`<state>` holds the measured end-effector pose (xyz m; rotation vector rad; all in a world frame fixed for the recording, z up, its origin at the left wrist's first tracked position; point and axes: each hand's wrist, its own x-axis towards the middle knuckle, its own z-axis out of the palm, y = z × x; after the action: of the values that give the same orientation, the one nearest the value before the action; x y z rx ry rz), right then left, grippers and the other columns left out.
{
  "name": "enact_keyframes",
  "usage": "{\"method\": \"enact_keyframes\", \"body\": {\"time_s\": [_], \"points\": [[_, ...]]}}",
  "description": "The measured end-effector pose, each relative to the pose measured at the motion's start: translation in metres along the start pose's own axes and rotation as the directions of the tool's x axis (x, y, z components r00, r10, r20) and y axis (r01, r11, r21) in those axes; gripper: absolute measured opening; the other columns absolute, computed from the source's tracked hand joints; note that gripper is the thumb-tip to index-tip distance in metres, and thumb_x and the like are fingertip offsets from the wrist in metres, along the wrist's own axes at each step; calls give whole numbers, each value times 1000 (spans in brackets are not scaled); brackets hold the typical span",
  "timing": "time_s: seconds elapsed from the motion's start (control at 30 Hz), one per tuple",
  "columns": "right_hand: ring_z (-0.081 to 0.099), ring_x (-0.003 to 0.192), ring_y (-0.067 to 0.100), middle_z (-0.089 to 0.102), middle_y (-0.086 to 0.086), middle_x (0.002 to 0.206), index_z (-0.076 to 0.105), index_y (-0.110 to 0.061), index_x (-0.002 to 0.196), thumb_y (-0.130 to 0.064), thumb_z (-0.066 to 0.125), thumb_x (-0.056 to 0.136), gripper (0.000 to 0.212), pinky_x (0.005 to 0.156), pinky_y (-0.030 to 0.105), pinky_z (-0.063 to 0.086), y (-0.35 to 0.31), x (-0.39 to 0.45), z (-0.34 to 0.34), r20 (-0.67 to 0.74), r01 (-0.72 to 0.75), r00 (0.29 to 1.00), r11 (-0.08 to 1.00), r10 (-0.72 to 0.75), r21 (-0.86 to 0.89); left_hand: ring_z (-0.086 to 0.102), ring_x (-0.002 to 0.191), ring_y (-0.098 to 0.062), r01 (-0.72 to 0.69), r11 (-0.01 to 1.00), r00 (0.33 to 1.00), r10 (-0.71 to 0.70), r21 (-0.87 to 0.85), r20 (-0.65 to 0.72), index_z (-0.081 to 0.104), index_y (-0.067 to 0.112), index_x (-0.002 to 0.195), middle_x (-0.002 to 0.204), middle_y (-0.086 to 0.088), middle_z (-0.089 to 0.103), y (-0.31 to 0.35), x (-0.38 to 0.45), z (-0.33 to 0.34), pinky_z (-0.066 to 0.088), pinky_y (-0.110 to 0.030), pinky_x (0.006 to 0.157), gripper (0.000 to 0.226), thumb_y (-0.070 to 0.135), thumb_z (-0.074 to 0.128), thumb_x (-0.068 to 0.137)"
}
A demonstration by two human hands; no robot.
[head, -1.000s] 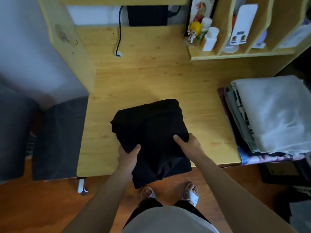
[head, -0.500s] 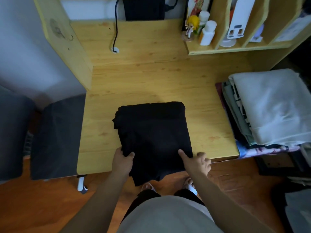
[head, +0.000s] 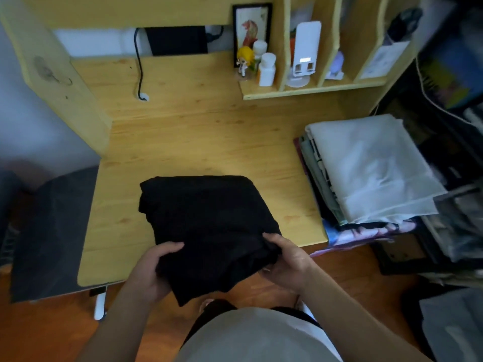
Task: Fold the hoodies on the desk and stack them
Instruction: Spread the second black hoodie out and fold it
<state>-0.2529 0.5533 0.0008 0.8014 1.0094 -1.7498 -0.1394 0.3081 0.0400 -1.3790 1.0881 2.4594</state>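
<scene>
Head view only. Folded black fabric hoodie (head: 209, 226) lies on the pale wooden bench (head: 198, 142), its near edge hanging over the front lip toward the person. Left hand (head: 150, 270) grips the near-left corner, thumb on top, fingers curled beneath. Right hand (head: 287, 259) grips the near-right corner likewise, bunching the cloth. Two-corner hold probably serves to lift the bundle without the folds slipping. Stack of folded light-grey and patterned garments (head: 366, 173) sits at the bench's right end, well apart from the hoodie; likely the destination. White plastic bottles (head: 266, 69) stand on the rear shelf.
</scene>
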Motion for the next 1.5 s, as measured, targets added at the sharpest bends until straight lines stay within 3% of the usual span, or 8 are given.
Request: {"method": "enact_keyframes", "body": {"time_s": [0.1,0.3,0.47,0.87,0.97,1.13,1.27,1.5], "points": [[55,129,39,63,19,133,58,-7,137,-22,69,87,53,114,50,39,-41,-37,-6,166,171,971,985,-173,24,68,103,-35,-142,990,990,142,-12,-3,67,5,117,98,-8,79,-3,-29,58,52,-45,79,29,9,59,88],[59,126,32,63,17,134,57,-2,136,-21,72,78,63,110,44,41,-165,-143,-64,249,502,834,865,-492,29,77,82,-26,-328,941,920,337,-79,199,84,14,81,98,-8,79,-21,-63,210,62,-41,69,32,3,56,72],[60,126,27,63,11,136,54,-7,141,-20,58,89,54,107,41,43,-284,-200,-132,250,697,701,716,-668,-43,70,111,-34,-355,929,820,364,-107,441,72,6,121,123,-16,72,-30,-43,341,60,-45,92,51,-9,62,73],[61,87,17,64,3,103,57,-12,132,-16,67,90,42,61,31,47,-353,-87,-252,-273,292,821,779,-502,-555,58,103,-22,-267,744,941,337,612,0,27,19,150,136,-9,54,-118,89,441,51,-34,85,65,12,58,93],[63,98,24,62,9,121,48,-18,139,-18,65,87,55,70,35,55,-360,-88,-248,-254,236,830,726,-496,-646,37,135,-34,-203,303,844,536,931,10,5,27,160,153,-11,27,-109,80,444,40,-46,110,85,34,58,93],[34,138,36,36,17,152,31,-21,155,-25,58,91,70,118,47,28,-390,-79,-200,33,251,467,97,-883,-963,12,154,-38,-318,-392,447,741,863,502,23,29,161,168,-13,18,-73,99,484,15,-53,126,63,47,37,103],[1,153,30,6,4,168,15,-30,160,-54,30,101,65,124,50,4,-419,-33,-145,374,19,457,-412,-807,-911,-8,157,-36,-179,-395,608,675,901,417,11,40,162,172,-4,0,-64,147,508,3,-61,124,61,59,16,104],[-18,152,30,-13,-4,168,-5,-40,157,-65,12,97,67,123,55,0,-412,46,-171,371,-176,494,-508,-787,-843,-31,152,-26,-94,-345,771,568,934,288,-4,46,159,169,5,-20,-94,202,476,24,-62,118,63,66,9,101]]}}
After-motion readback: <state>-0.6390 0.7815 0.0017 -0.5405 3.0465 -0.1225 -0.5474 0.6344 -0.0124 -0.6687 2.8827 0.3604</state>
